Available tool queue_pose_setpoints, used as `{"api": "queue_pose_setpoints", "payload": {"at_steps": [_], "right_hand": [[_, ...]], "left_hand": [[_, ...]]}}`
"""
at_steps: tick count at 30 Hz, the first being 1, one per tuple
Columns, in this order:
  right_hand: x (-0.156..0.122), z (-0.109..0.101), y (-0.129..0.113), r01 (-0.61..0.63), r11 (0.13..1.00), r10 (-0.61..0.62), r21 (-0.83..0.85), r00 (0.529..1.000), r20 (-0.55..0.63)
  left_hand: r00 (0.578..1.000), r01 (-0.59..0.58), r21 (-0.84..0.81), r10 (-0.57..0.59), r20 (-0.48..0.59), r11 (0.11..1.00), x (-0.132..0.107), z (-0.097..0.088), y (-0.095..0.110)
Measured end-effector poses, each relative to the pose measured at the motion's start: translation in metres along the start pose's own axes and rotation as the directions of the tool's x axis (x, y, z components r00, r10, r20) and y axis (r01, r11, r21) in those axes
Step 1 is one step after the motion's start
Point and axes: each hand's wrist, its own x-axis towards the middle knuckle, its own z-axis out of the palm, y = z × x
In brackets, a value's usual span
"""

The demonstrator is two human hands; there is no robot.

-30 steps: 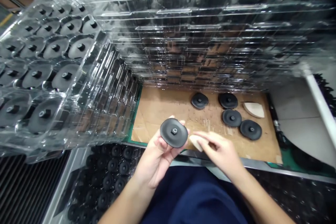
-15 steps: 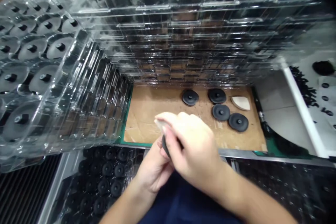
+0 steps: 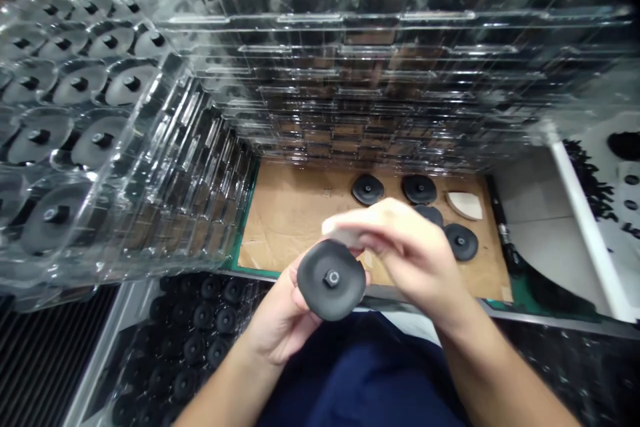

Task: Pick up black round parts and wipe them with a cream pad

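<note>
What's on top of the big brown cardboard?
Four flat, rounded black pieces and a pale, wedge-shaped thing lie on the flat brown cardboard sheet. The right hand partly covers one piece; anything else behind that hand can't be seen.

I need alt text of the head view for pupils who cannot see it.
Left hand holding a black disc with a central stud; the right hand, close by, pinches a blurred pale piece. Four similar discs and a pale wedge lie on cardboard before stacked clear plastic trays.
</note>
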Motion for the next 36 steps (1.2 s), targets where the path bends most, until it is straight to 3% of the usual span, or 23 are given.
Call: {"api": "queue_pose_setpoints", "payload": {"at_steps": [2, 4, 8, 12, 14, 15, 17, 19, 21, 24, 28, 30, 32, 34, 36], "right_hand": [[-0.012, 0.01, 0.019, -0.286, 0.957, 0.288, 0.046, 0.955, -0.063], [-0.036, 0.024, 0.036, -0.436, 0.9, 0.436, 0.017, 0.898, -0.061], [-0.083, 0.046, 0.053, -0.455, 0.89, 0.455, -0.024, 0.886, 0.092], [-0.075, 0.029, 0.036, -0.493, 0.869, 0.494, -0.035, 0.868, 0.048], [-0.054, 0.012, 0.014, -0.452, 0.891, 0.451, -0.029, 0.891, -0.054], [-0.043, 0.006, 0.001, -0.354, 0.935, 0.348, -0.036, 0.931, -0.112], [-0.027, 0.0, -0.022, -0.082, 0.992, 0.072, -0.1, 0.993, -0.099], [-0.02, 0.002, -0.037, 0.048, 0.985, -0.056, -0.164, 0.998, -0.04], [-0.019, 0.005, -0.041, -0.008, 0.985, 0.014, -0.172, 0.999, 0.031], [-0.02, 0.009, -0.039, -0.083, 0.987, 0.1, -0.138, 0.988, 0.12], [-0.022, 0.014, -0.041, -0.051, 0.971, 0.027, -0.234, 0.994, -0.108], [-0.031, 0.014, -0.043, -0.109, 0.983, 0.097, -0.149, 0.992, -0.085], [-0.043, 0.01, -0.04, -0.248, 0.966, 0.242, 0.08, 0.967, 0.075], [-0.056, 0.005, -0.031, -0.429, 0.855, 0.395, 0.29, 0.903, 0.171], [-0.064, 0.001, -0.022, -0.535, 0.751, 0.533, 0.386, 0.837, 0.123]], "left_hand": [[1.0, -0.006, -0.024, 0.007, 0.015, 1.0, -0.004, -0.001, 0.003], [1.0, -0.008, -0.029, 0.009, 0.015, 1.0, -0.007, -0.005, 0.004], [1.0, -0.023, -0.023, 0.023, 0.0, 0.999, -0.007, -0.013, 0.003], [0.999, 0.002, -0.028, -0.001, 0.036, 1.0, -0.004, -0.014, 0.001], [0.999, 0.013, -0.022, -0.012, 0.051, 1.0, -0.004, -0.01, 0.001], [0.998, 0.006, -0.018, -0.005, 0.059, 1.0, -0.004, -0.009, 0.0], [0.999, -0.043, -0.001, 0.043, 0.031, 0.999, -0.005, -0.007, 0.0], [0.991, -0.112, 0.045, 0.115, -0.063, 0.993, -0.006, -0.009, -0.001], [0.974, -0.149, 0.095, 0.163, -0.157, 0.984, -0.008, -0.013, -0.003], [0.967, -0.151, 0.125, 0.173, -0.186, 0.981, -0.01, -0.017, -0.004], [0.956, -0.206, 0.166, 0.235, -0.176, 0.964, -0.008, -0.014, -0.001], [0.959, -0.22, 0.18, 0.247, -0.14, 0.959, -0.007, -0.013, 0.002], [0.964, -0.228, 0.166, 0.246, -0.102, 0.96, -0.008, -0.013, 0.005], [0.964, -0.24, 0.138, 0.253, -0.079, 0.961, -0.009, -0.015, 0.007], [0.965, -0.239, 0.126, 0.25, -0.075, 0.963, -0.009, -0.014, 0.005]]}}
